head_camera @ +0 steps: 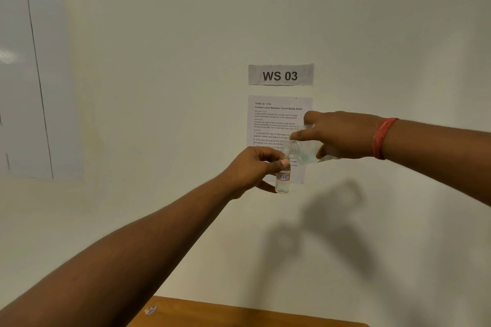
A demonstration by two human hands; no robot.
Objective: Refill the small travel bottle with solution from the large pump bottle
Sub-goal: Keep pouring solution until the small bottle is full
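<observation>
The small travel bottle (283,180) is pinched upright near its neck by the left hand (255,167), while the large bottle (303,151), gripped by the right hand (342,135), is tilted with its mouth just above, apparently for pouring.

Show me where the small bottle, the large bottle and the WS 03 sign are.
small bottle (282,182): head view, on its clear body below the label.
large bottle (305,152): head view, on its tilted clear body near the neck.
WS 03 sign (280,75): head view, on the printed letters.
</observation>
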